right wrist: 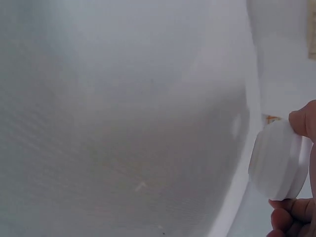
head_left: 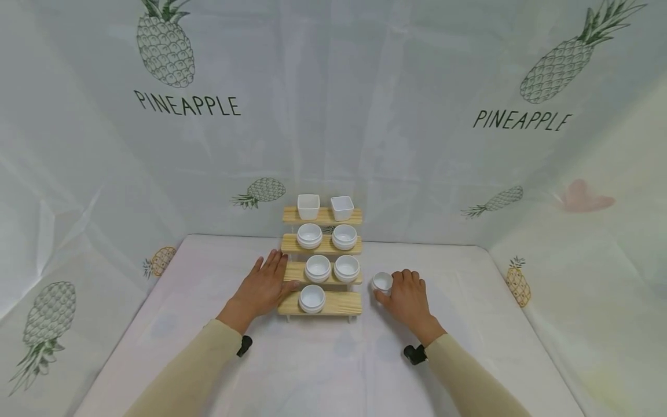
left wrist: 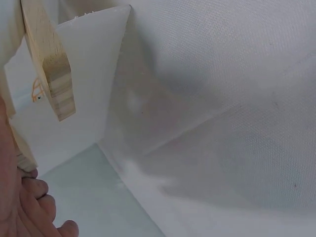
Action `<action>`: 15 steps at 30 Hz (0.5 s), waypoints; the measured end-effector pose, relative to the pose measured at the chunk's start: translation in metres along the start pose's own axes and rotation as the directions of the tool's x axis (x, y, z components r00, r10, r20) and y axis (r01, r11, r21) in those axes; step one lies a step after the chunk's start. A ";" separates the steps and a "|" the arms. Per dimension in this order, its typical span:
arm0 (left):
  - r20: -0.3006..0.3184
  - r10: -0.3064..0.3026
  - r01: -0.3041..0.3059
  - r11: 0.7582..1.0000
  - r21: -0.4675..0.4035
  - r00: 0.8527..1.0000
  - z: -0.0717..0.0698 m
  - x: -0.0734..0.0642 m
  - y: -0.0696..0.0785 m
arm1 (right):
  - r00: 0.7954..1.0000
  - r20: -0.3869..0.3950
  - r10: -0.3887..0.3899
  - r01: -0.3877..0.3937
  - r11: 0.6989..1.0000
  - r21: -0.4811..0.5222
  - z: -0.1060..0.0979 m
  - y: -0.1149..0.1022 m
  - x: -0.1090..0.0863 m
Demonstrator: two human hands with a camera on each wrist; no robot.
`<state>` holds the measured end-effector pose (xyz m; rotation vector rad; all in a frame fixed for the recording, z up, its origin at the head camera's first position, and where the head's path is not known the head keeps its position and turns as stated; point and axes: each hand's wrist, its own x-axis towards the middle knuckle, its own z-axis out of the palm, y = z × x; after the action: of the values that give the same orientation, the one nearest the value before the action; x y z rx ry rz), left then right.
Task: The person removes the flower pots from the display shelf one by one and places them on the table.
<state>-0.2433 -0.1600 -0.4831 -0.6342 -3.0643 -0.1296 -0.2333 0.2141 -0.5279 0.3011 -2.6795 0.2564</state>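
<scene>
A tiered wooden display stand (head_left: 344, 304) stands mid-table with four steps of pale wood. My left hand (head_left: 264, 285) rests against its left side, fingers stretched along the steps and the thumb by the lowest one. In the left wrist view, curled-looking fingertips (left wrist: 47, 205) show beside a wooden step end (left wrist: 59, 89). Right of the stand, my right hand (head_left: 409, 296) pinches a small round white cup (head_left: 382, 281) between thumb and fingers. The right wrist view shows that ribbed white cup (right wrist: 277, 160) from the side, the thumb at one edge and fingers at the other.
On the lowest step sits one round white cup (head_left: 312, 298); pairs fill the two steps above. Two square white cups (head_left: 308, 207) stand on top. A pineapple-print cloth (head_left: 391, 145) hangs close behind the stand, above the white-covered table (head_left: 323, 370).
</scene>
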 end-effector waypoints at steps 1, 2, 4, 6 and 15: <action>0.000 0.002 -0.002 1.000 -0.003 1.000 0.000 0.000 0.000 | 1.000 0.003 0.004 -0.004 1.000 -0.003 0.003 0.001 0.001; -0.004 0.006 -0.006 1.000 -0.005 1.000 0.000 0.001 0.000 | 1.000 0.007 0.007 -0.007 1.000 -0.005 0.005 0.002 0.002; 0.004 0.003 -0.003 1.000 -0.004 1.000 0.001 0.001 0.000 | 1.000 0.021 0.017 -0.016 1.000 -0.007 0.009 0.005 0.003; 0.004 0.002 -0.002 1.000 -0.001 1.000 0.001 0.001 0.000 | 0.999 0.038 0.019 -0.019 1.000 -0.010 0.014 0.008 0.004; -0.023 0.017 -0.017 1.000 -0.002 1.000 0.002 0.000 0.000 | 0.994 0.097 0.046 -0.048 0.999 0.014 0.020 0.012 0.011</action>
<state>-0.2436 -0.1595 -0.4855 -0.6535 -3.0364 -0.1399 -0.2537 0.2198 -0.5424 0.2620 -2.7841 0.2845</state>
